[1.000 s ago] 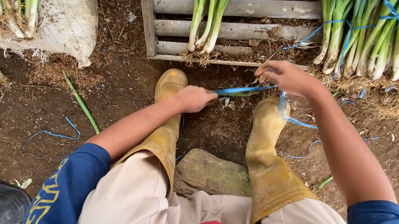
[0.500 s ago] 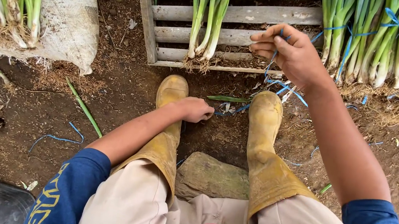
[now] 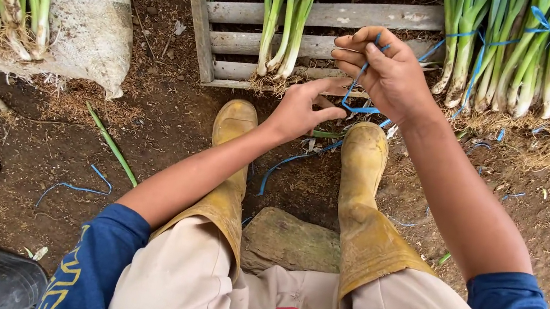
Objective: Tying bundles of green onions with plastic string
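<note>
Head view is looking down on a weathered grey wooden slatted pallet (image 3: 324,17) lying on dark soil, and everything else is placed against it. A dirty white woven sack (image 3: 86,10) is resting left of the pallet, with green-and-white spring onions lying on it. A long row of spring onions tied in bundles with blue string (image 3: 521,60) is lying right of the pallet, roots toward the person. A small loose bunch of spring onions (image 3: 284,21) is lying across the pallet's slats. Two muddy yellow rubber boots (image 3: 360,167) are standing just below the pallet's near edge, with a flat grey stone (image 3: 291,240) between the knees.

Right hand (image 3: 392,74) is hovering over the pallet's near edge, fingers closed and pinching a thin blue plastic string (image 3: 359,102). Left hand (image 3: 300,107) is sitting just below that edge, thumb and fingers partly curled, closing on the same string's lower loop; the rest of the string is trailing down between the boots onto the soil.

Risks, as I judge them: the slick string could be slipping from the pinch, the trailing end could be snagging under a boot, and the loop could be tangling with loose blue scraps lying on the ground nearby.
</note>
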